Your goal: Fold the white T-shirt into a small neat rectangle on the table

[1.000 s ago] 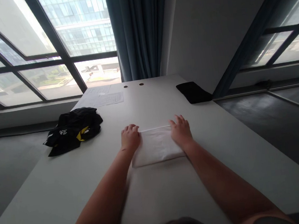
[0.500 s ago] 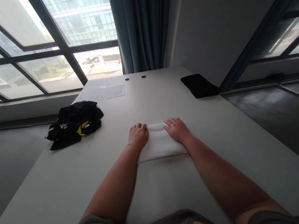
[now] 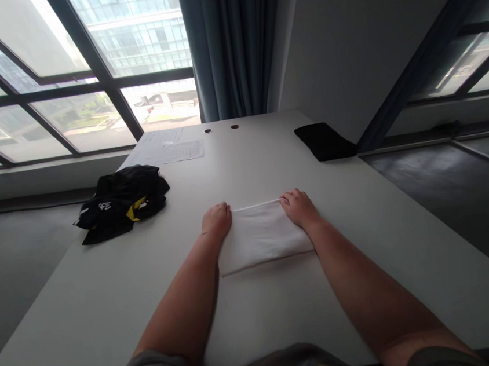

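A folded white cloth lies flat on the white table in front of me. My left hand is closed on the cloth's far left corner, fingers curled under. My right hand is closed on the far right corner in the same way. The far edge of the cloth runs taut between the two hands. Both forearms reach out from the bottom of the view.
A crumpled black garment with white and yellow marks lies at the table's left edge. Sheets of paper lie at the far left, a black pad at the far right. Windows and a blue curtain stand behind.
Both hands went from lying flat on the cloth to closing on its far corners. They moved apart, and the cloth now lies wider between them.
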`<action>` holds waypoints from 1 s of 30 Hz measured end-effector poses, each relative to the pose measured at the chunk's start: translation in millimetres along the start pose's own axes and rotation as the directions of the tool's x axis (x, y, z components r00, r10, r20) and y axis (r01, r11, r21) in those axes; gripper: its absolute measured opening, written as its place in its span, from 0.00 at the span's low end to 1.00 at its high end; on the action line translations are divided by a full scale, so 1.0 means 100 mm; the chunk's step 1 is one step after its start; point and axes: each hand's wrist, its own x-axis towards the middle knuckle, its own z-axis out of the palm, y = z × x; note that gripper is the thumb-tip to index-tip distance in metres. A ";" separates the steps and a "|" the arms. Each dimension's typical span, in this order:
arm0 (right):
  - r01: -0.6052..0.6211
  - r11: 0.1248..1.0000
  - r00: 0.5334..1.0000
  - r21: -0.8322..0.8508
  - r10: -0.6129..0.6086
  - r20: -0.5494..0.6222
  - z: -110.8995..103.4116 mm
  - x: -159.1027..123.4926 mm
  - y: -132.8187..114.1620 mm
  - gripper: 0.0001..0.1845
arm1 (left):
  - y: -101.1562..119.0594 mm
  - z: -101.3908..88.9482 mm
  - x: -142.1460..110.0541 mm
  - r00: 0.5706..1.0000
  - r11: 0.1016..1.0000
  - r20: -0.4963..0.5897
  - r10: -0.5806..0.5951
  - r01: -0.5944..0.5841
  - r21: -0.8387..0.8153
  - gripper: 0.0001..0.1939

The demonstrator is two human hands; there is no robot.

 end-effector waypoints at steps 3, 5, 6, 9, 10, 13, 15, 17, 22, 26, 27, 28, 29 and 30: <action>-0.049 0.999 0.998 -0.009 0.049 -0.024 0.00 0.02 0.12 0.16 | -0.02 -0.03 0.00 0.999 0.999 -0.030 -0.035 0.036 0.022 0.21; -0.046 0.999 0.998 0.016 0.047 -0.030 0.00 0.04 0.21 0.16 | -0.05 -0.05 -0.01 0.997 0.996 -0.029 -0.069 0.071 0.045 0.23; -0.033 0.998 0.999 0.044 0.035 -0.026 -0.01 0.05 0.26 0.15 | -0.07 -0.06 -0.02 0.996 0.995 -0.021 -0.084 0.085 0.055 0.24; -0.007 0.987 1.000 0.162 0.009 -0.012 0.00 0.08 0.38 0.15 | -0.15 -0.10 -0.02 0.996 0.994 0.011 -0.089 0.088 0.072 0.26; -0.008 0.981 1.000 0.192 0.010 -0.011 0.00 0.09 0.40 0.15 | -0.18 -0.11 -0.02 0.996 0.994 0.018 -0.082 0.080 0.074 0.26; -0.016 0.976 0.999 0.218 0.023 -0.026 0.01 0.10 0.38 0.15 | -0.25 -0.14 -0.01 0.997 0.995 0.026 -0.074 0.072 0.075 0.26; 0.015 0.974 1.000 0.224 -0.011 -0.021 0.01 0.09 0.33 0.15 | -0.30 -0.16 0.00 0.996 0.994 0.023 -0.083 0.081 0.069 0.26; 0.100 0.960 0.994 0.260 -0.108 0.016 0.00 0.08 0.26 0.15 | -0.38 -0.18 0.00 0.996 0.995 0.019 -0.082 0.081 0.065 0.25; 0.265 0.891 0.951 0.370 -0.305 0.052 -0.01 0.07 0.12 0.18 | -0.59 -0.21 0.04 1.000 0.997 -0.008 -0.023 0.023 0.078 0.25; 0.238 0.899 0.961 0.367 -0.272 0.044 0.02 0.08 0.07 0.18 | -0.69 -0.20 0.07 1.000 0.996 0.007 0.016 -0.016 0.084 0.24; 0.234 0.901 0.963 0.365 -0.267 0.044 0.03 0.08 0.05 0.18 | -0.71 -0.20 0.08 1.000 0.996 0.006 0.015 -0.016 0.087 0.24; 0.235 0.901 0.963 0.365 -0.267 0.039 0.04 0.07 0.04 0.18 | -0.73 -0.19 0.08 1.000 0.996 0.004 0.011 -0.011 0.090 0.24; 0.242 0.898 0.962 0.366 -0.272 0.032 0.04 0.07 0.03 0.18 | -0.75 -0.20 0.09 1.000 0.996 -0.002 0.005 -0.004 0.092 0.24; 0.251 0.895 0.960 0.370 -0.279 0.023 0.04 0.06 0.01 0.18 | -0.77 -0.20 0.09 1.000 0.996 -0.008 -0.004 0.004 0.093 0.24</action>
